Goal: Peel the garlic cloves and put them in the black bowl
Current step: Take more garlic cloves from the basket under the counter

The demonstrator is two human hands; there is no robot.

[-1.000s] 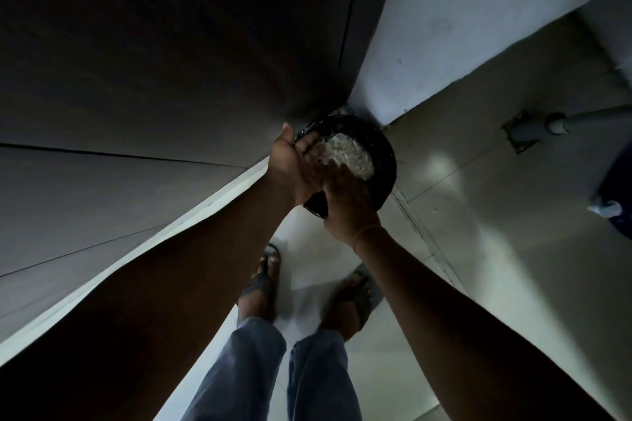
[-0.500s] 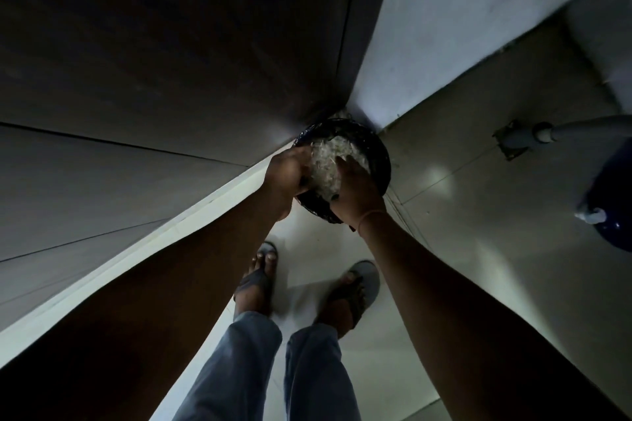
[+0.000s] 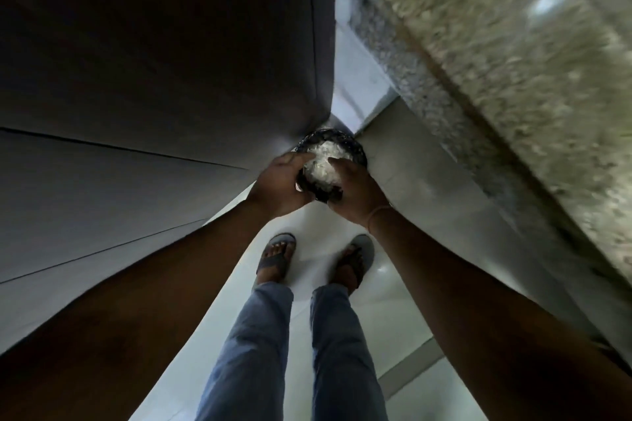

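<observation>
The person stood holding the bowl [image 3: 337,140] out in front of them in both hands, low and well above the floor [image 3: 420,164], in the corner where a dark cupboard [image 3: 154,61] met the speckled stone bench [image 3: 496,61]. The left hand [image 3: 278,183] was curled round the bowl's left side, fingers wrapped under the wall and the thumb lying over the rim against the white heap [image 3: 321,164] inside. The right hand [image 3: 354,193] gripped the near right side in the same way, its fingers bent over the rim and resting on the heap, so that neither hand had any spread to it; both were closed tight on the bowl. The heap was pale and flaky and filled the bowl nearly to the brim, but I could not tell whether it was cloves or skins. A thin band [image 3: 378,214] sat on the right wrist. Below the arms were blue trousers [image 3: 260,345] and two feet in grey sandals [image 3: 275,256] on the pale tiles. The bench was badly blurred, and nothing on it could be made out.
</observation>
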